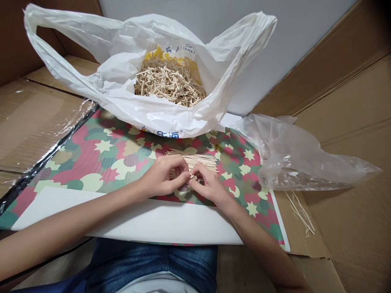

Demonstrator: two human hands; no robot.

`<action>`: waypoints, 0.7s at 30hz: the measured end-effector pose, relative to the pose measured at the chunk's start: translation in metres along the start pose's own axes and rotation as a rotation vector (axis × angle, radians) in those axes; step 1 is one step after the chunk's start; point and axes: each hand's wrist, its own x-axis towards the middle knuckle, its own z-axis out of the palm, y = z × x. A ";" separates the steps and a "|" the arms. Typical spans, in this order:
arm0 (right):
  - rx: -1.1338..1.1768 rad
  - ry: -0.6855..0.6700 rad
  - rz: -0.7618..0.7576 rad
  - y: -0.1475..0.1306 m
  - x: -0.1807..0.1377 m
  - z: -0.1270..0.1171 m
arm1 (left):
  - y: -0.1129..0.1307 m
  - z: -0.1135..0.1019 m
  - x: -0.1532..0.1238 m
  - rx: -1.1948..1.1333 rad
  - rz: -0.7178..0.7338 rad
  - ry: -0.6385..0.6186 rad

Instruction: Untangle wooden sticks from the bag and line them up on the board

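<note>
Both hands meet over the patterned surface, fingertips pinched on a small knotted cream strand (192, 176). My left hand (165, 173) is closed, thumb and forefinger on the strand's left side. From the other side, my right hand (209, 183) grips it the same way, also closed. Just beyond and partly under the fingers lies a bundle of straight, thin cream strands (204, 160), running roughly sideways. A white plastic bag (116, 81) stands open behind them, holding a heap of short knotted strands (171, 81). Fingers hide part of the held piece.
A camouflage-patterned sheet (104, 146) with a white front strip (146, 219) covers the work surface. To the right lies a crumpled clear plastic bag (290, 154), with a few loose strands (301, 213) near it. Cardboard (351, 162) rises at the right; more cardboard (39, 118) is at left.
</note>
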 end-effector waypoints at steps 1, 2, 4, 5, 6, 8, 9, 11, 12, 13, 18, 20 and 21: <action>0.003 -0.004 -0.006 0.000 0.000 0.000 | 0.000 0.000 0.000 0.027 0.023 -0.002; 0.008 -0.014 -0.010 0.001 0.000 0.000 | 0.000 0.001 -0.001 0.044 0.037 -0.001; 0.024 -0.058 -0.012 0.002 0.002 -0.002 | -0.001 0.002 -0.001 0.038 0.031 0.003; 0.031 -0.087 -0.009 0.002 0.003 -0.003 | -0.001 0.003 -0.001 0.016 0.014 0.007; 0.034 -0.110 -0.008 0.002 0.003 -0.005 | -0.001 0.004 -0.001 -0.016 -0.008 0.011; 0.024 -0.133 -0.016 0.000 0.004 -0.008 | 0.000 0.005 -0.001 -0.084 -0.052 0.013; 0.015 -0.139 -0.028 -0.001 0.005 -0.009 | 0.000 0.005 -0.001 -0.112 -0.068 0.011; 0.004 -0.156 -0.051 -0.004 0.005 -0.011 | 0.000 0.006 -0.001 -0.153 -0.089 0.011; 0.009 -0.171 -0.053 -0.005 0.004 -0.011 | 0.000 0.007 -0.001 -0.168 -0.099 0.010; 0.018 -0.188 -0.048 -0.005 0.004 -0.010 | 0.000 0.007 -0.001 -0.184 -0.110 0.011; 0.051 -0.227 -0.017 -0.005 0.001 -0.009 | -0.003 0.009 -0.001 -0.274 -0.174 0.033; 0.064 -0.231 -0.017 -0.003 0.002 -0.011 | -0.003 0.009 0.000 -0.333 -0.203 0.041; 0.075 -0.229 -0.010 -0.002 0.003 -0.013 | -0.003 0.008 0.000 -0.366 -0.222 0.044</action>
